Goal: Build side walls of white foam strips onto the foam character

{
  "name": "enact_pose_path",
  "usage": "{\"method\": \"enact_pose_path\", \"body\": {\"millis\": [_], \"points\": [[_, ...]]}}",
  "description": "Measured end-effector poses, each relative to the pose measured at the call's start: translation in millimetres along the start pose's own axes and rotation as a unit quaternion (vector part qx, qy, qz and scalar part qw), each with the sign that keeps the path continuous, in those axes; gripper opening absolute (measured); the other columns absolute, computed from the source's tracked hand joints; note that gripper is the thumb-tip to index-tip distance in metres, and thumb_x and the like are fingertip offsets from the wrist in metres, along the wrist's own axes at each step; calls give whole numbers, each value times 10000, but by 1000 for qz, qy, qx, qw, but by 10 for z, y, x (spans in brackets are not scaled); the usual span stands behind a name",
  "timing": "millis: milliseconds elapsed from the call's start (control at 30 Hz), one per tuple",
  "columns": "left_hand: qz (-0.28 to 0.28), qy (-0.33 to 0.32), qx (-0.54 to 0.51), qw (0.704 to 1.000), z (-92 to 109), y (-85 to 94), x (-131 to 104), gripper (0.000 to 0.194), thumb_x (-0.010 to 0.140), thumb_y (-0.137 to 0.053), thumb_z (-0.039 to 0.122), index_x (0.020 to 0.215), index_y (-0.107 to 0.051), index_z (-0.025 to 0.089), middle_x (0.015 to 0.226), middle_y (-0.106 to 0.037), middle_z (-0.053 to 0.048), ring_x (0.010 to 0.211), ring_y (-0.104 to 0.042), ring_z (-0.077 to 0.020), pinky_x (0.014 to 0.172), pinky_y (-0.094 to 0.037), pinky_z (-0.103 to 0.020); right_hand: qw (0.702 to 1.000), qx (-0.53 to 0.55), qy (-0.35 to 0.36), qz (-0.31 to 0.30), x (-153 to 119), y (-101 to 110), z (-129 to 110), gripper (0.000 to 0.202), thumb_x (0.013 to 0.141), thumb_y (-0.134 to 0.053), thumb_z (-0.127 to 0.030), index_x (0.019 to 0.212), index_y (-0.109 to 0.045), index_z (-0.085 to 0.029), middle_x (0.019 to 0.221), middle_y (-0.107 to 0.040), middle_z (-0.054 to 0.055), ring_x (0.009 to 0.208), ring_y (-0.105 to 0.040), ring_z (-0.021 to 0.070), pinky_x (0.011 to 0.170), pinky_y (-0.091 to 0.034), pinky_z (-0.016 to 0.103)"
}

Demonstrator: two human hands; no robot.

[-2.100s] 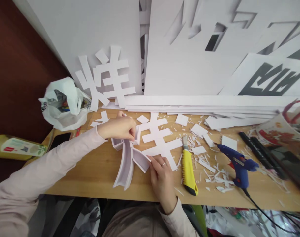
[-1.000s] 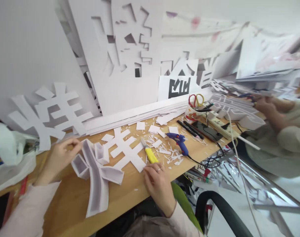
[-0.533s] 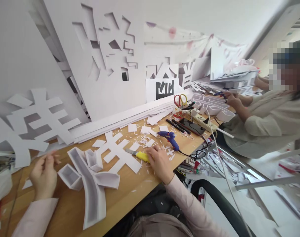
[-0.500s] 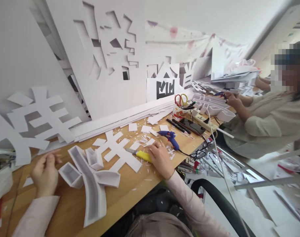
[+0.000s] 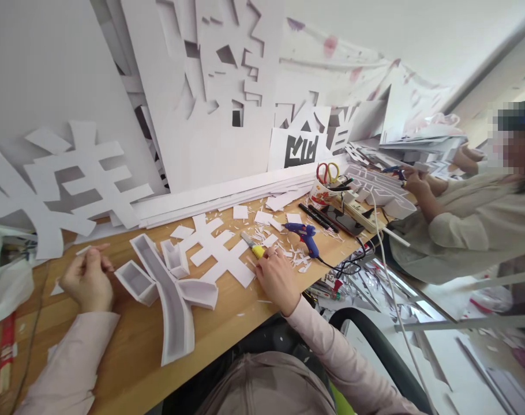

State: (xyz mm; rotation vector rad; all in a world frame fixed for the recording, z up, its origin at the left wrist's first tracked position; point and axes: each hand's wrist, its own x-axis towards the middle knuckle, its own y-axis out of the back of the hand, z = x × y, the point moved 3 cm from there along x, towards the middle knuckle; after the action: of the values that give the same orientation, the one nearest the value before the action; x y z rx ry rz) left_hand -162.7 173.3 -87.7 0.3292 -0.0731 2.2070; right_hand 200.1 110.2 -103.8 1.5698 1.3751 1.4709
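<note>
the right hand [image 5: 280, 279] is lying over the yellow cutter [image 5: 258, 251], its fingers curling down onto the handle and hiding most of it; whether they are gripping or only resting, i cannot tell. the cutter is lying on the wooden table [image 5: 219, 328], its long axis running aslant, with the blade [image 5: 246, 237] pointing out past the fingertips, away from the body and toward the person's left. the right hand is clearly the nearer one, while the left hand [image 5: 89, 281] is staying well apart, beyond the hollow white form [image 5: 176, 314]. the left thumb and forefinger are coming together in a loose curl, a thin white strip [image 5: 83, 250] showing beside them; i cannot tell if they are pinching it. the flat white cutout [image 5: 219, 251] is lying between the hollow form and the cutter, the blade sitting just beside it. the blue glue gun [image 5: 306, 231] is lying beyond the right hand, among white scraps [image 5: 270, 240]
</note>
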Motion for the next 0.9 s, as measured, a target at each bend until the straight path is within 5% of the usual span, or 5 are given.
{"method": "enact_pose_path", "body": {"millis": [267,467,600,900], "points": [[-60,62,-46,995,-68,-58,15,523,777,-604,670,635,-358,230,424,-281,90,432,-282,-100,480,-243,-264,992,105,51,-54,85,237,14,92,935,-613,-162,857,-655,-184,880,-697,54,776,-662,183,707,-511,294],[-93,74,-27,992,-150,-36,39,645,910,-383,719,529,-244,218,353,-243,63,371,-253,-76,465,-235,-286,944,289,89,-132,395,359,-382,61,919,-636,-141,901,-664,-191,765,-721,-5,656,-655,127,625,-481,224],[-97,84,-52,990,-189,-55,78,678,914,-326,732,486,-181,227,313,-194,58,326,-211,-74,430,-207,-289,942,254,157,-155,665,232,-656,156,880,-641,-58,877,-719,-193,823,-749,8,704,-664,129,684,-486,235],[-78,131,-181,972,-296,-106,170,641,820,-698,487,412,-290,207,288,-257,69,311,-223,-53,424,-187,-253,925,273,173,-202,799,-152,-747,174,847,-708,-52,873,-795,-200,812,-781,24,680,-683,139,689,-500,232]]}}
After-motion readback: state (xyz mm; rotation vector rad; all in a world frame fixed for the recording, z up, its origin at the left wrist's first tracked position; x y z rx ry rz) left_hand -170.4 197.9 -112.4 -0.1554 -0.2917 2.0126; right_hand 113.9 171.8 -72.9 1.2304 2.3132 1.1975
